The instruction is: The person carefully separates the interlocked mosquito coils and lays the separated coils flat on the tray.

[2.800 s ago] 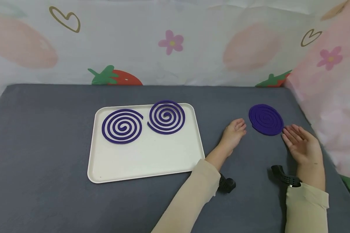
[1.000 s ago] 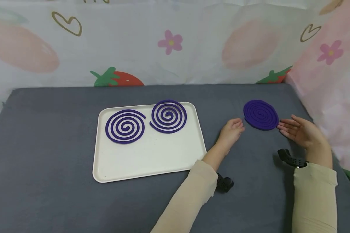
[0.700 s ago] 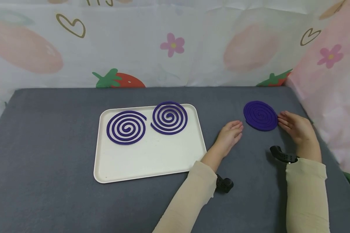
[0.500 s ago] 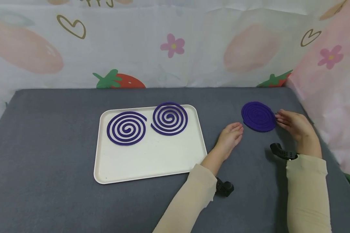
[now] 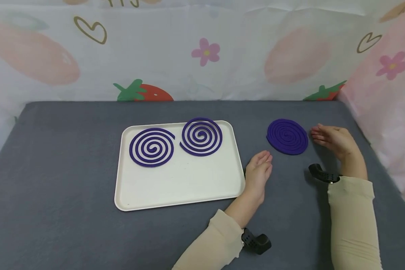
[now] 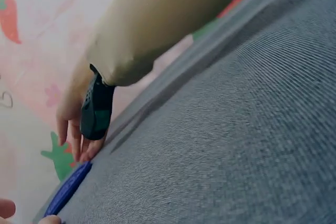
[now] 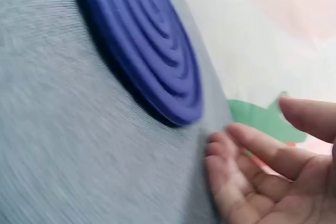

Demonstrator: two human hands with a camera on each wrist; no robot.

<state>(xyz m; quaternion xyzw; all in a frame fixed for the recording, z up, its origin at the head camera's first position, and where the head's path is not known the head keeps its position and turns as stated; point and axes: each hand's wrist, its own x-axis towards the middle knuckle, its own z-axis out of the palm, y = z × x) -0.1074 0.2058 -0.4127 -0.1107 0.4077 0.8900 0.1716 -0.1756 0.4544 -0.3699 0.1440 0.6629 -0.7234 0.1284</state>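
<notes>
A purple disc of tightly wound mosquito coil lies flat on the grey cloth between my two hands. Just off its right edge is my right hand, fingers slightly bent and holding nothing. A small gap between its fingertips and the disc shows in the right wrist view. My left hand stands by the tray's right edge with extended fingers, apart from the disc. In the left wrist view the disc is partly hidden by the left fingertips.
A white tray lies left of my left hand. On it are two loose spiral coils, one at the left and one at the right overlapping the far rim. A patterned cloth hangs behind the table and at its right.
The disc has slid left toward the tray, with my right hand following from its right side. My left hand has drawn back left, toward the tray's edge. The view has shifted slightly.
</notes>
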